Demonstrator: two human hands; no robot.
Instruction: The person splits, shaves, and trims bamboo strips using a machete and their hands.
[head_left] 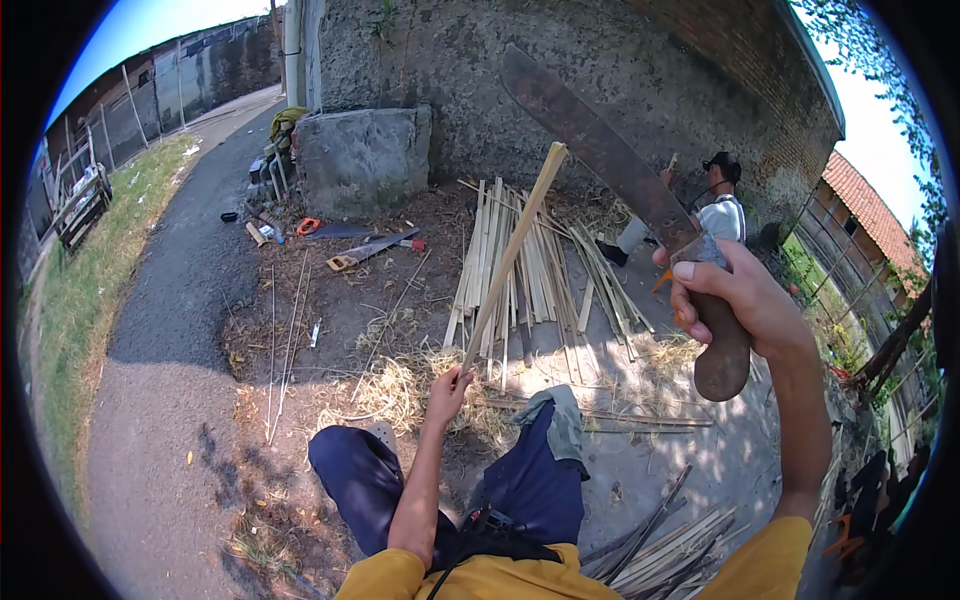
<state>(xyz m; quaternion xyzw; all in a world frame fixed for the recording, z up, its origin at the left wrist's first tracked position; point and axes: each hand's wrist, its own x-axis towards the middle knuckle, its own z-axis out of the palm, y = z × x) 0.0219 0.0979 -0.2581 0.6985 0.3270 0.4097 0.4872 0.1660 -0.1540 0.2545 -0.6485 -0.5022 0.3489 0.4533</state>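
Note:
A large machete point(610, 150) with a dark, rusty blade is raised at the right, its blade slanting up to the left. My right hand point(740, 300) grips its curved wooden handle point(722, 360). My left hand point(447, 393) is closed round the lower end of a long pale bamboo strip point(515, 245), which leans up and away to the right. The strip's top end stands close to the blade in the picture; whether they touch I cannot tell. A folded grey-green cloth point(560, 425) lies over my right knee.
Split bamboo strips point(490, 260) lie piled ahead, more point(670, 550) at my lower right. Curly shavings point(400, 390) cover the ground by my feet. Handsaws point(375, 250) lie at the far left near a concrete block point(365, 160). Another person point(722, 210) sits by the wall.

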